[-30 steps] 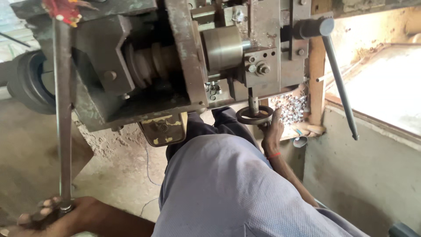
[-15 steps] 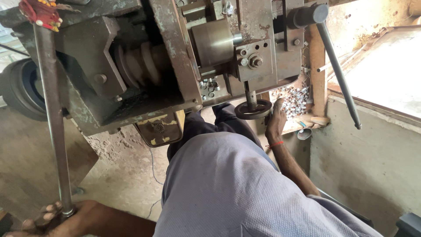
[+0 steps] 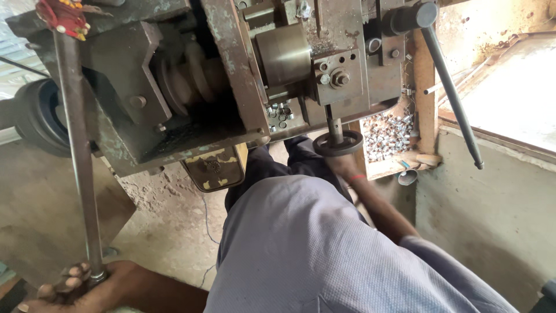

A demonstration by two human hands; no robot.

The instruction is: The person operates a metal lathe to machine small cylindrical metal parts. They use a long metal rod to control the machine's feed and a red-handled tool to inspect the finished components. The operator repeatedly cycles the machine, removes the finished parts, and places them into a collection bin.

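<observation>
Down at the bottom-left corner, the left hand (image 3: 72,287) has its fingers wrapped tight around the long steel lever (image 3: 75,156), while the right hand (image 3: 343,166) sits under the small black handwheel (image 3: 337,142) beneath the machine (image 3: 231,75), its grip hidden.

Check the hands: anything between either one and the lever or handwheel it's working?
Nothing visible. The left hand already grips the bottom of the long steel lever; the right hand sits directly under the small black handwheel, touching it.
</observation>
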